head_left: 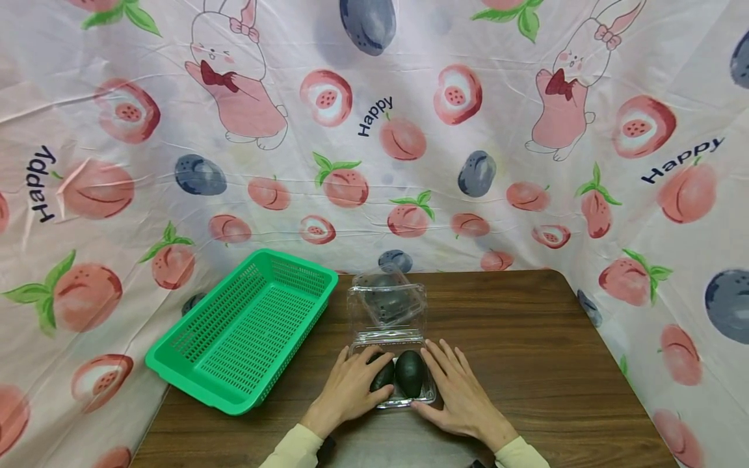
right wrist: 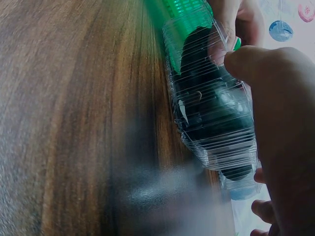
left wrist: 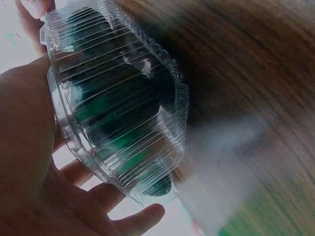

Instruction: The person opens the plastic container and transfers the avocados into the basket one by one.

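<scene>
Holding an open clamshell

Left hand [head_left: 349,390] and right hand [head_left: 460,392] flank the clamshell [head_left: 404,383] near the table [head_left: 526,364] edge, fingers relaxed against its sides. Risk: thin walls flex — avocados [head_left: 409,372] may roll out.

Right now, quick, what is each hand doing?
Left hand: open, fingers resting on the left avocado in the clear clamshell box.
Right hand: open, flat against the box's right side.
</scene>
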Demonstrator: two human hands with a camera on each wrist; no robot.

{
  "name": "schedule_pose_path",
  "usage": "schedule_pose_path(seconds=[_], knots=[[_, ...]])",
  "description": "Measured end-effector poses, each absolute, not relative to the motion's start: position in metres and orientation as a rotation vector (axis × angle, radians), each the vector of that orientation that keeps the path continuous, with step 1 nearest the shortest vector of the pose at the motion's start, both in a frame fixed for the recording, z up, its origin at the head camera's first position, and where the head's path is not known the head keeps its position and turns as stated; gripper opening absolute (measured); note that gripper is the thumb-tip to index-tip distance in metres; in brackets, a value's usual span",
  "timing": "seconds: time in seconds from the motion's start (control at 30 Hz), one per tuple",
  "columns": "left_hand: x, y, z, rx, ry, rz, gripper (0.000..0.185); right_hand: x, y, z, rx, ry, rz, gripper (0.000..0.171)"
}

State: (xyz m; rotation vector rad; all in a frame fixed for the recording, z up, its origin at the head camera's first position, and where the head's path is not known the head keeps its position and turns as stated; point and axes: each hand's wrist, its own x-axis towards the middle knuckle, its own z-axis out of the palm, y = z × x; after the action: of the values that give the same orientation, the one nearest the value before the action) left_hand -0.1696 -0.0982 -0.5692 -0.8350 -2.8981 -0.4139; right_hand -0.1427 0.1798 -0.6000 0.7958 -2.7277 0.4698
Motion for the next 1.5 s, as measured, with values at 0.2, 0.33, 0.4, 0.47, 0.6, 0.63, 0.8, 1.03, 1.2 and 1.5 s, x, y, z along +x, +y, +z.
schedule_pose_path(seconds=[0.2,0.33,0.4,0.47,0.6,0.63,0.8,1.03,1.2,1.5], knots=[[-0.172,-0.098,-0.570,-0.833,-2.881,-0.434,0.057,-0.143,0.180,-0.599,0.801,-2.709,0.466,0.103],[-0.173,-0.097,-0.570,-0.829,-2.861,-0.443,0.055,-0.144,0.181,-0.599,0.802,-2.705,0.464,0.103],[-0.174,-0.097,-0.571,-0.826,-2.855,-0.450,0.054,-0.144,0.181,-0.600,0.802,-2.705,0.462,0.103],[-0.174,-0.096,-0.571,-0.824,-2.851,-0.458,0.054,-0.144,0.182,-0.600,0.802,-2.707,0.460,0.103],[-0.173,-0.097,-0.571,-0.821,-2.839,-0.477,0.053,-0.144,0.182,-0.601,0.805,-2.710,0.467,0.102],[-0.173,-0.097,-0.570,-0.820,-2.835,-0.484,0.053,-0.144,0.182,-0.601,0.804,-2.711,0.468,0.103],[-0.172,-0.098,-0.569,-0.809,-2.825,-0.515,0.053,-0.144,0.182,-0.601,0.802,-2.706,0.470,0.103],[-0.170,-0.101,-0.564,-0.810,-2.801,-0.515,0.055,-0.144,0.182,-0.600,0.803,-2.705,0.482,0.104],[-0.169,-0.103,-0.558,-0.803,-2.797,-0.529,0.056,-0.144,0.182,-0.600,0.801,-2.708,0.493,0.106],[-0.169,-0.107,-0.546,-0.802,-2.731,-0.533,0.055,-0.144,0.183,-0.598,0.806,-2.724,0.519,0.105]])
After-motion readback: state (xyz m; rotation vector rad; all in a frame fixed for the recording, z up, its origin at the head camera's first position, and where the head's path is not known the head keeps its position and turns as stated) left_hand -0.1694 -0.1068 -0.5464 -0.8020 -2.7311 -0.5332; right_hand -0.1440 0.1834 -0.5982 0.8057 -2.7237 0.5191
